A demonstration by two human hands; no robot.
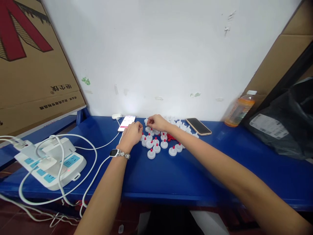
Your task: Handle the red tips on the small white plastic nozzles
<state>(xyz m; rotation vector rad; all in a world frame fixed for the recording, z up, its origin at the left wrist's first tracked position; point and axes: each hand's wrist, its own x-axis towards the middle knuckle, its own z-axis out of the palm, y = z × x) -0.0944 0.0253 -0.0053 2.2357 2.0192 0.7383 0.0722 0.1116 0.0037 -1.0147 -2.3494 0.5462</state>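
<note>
Several white round caps with red tips [151, 154] stand upright on the blue table around my hands. My left hand [133, 133], wearing a watch on its wrist, is at the left edge of these caps, over the near end of a lit phone [127, 121]. Its fingers are curled together; anything between them is hidden. My right hand [156, 123] reaches across to the left above the caps, its fingertips pinched beside a white cap [146, 120]. What they pinch is too small to make out. Loose red tips [171, 137] and white caps without red tips [188, 129] lie beyond my right forearm.
A dark-screened phone [198, 126] lies right of the pile. Farther right are an orange drink bottle [240, 109] and a black plastic bag [281, 114]. At left, a white power strip [79, 164] trails cables across the blue table [166, 179]. A cardboard box [36, 75] stands behind it.
</note>
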